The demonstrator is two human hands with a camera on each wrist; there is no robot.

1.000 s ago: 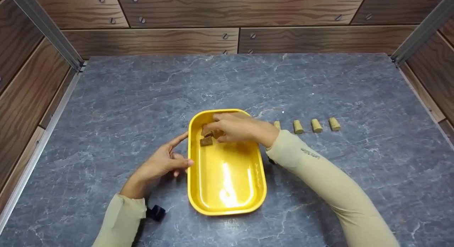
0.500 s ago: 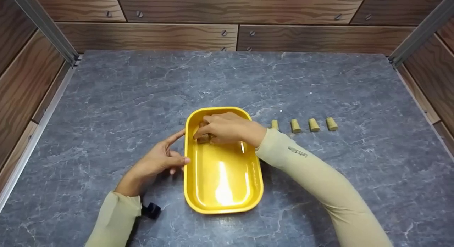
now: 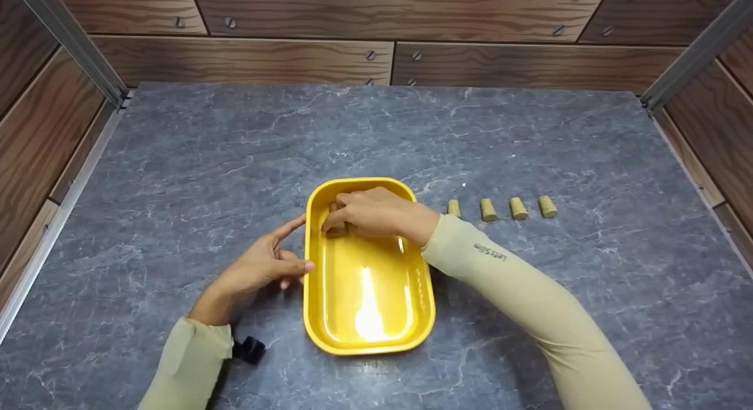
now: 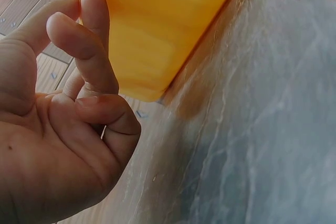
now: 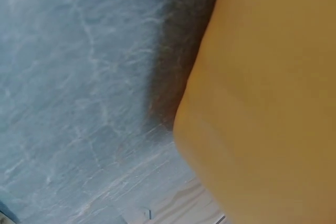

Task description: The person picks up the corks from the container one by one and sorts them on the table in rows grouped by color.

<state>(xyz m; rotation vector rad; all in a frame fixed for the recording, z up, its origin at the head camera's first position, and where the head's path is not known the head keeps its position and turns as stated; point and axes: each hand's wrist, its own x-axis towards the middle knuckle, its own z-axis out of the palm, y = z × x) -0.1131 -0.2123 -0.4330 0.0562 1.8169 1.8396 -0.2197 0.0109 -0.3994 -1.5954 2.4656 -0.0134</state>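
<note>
Four pale corks point(image 3: 518, 208) stand apart in a row on the grey desk point(image 3: 247, 145), to the right of a yellow tray point(image 3: 344, 292); the nearest of them is partly covered by the right sleeve point(image 3: 529, 304). Inside the tray, brown pieces point(image 3: 336, 231) sit near the far left corner, under the right hand point(image 3: 379, 213), so they cannot be counted. The work seems partway through: some pieces are in the tray while the row of corks lies outside it. Whether pieces are being put in, sorted or taken out cannot be told from this, nor can it be told how many remain to be handled.

The right hand reaches over the tray's right rim, its fingers bent down around the brown pieces. Their tips are partly hidden, so I cannot tell whether they grasp one or only touch it; the right wrist view shows just the tray's outside wall and the desk.

The left hand point(image 3: 253, 269) pinches the tray's left side: the thumb lies over the rim, and the fingers point(image 4: 95, 14) press the outer wall, with others folded loosely clear of it. This grip probably steadies the tray.
</note>
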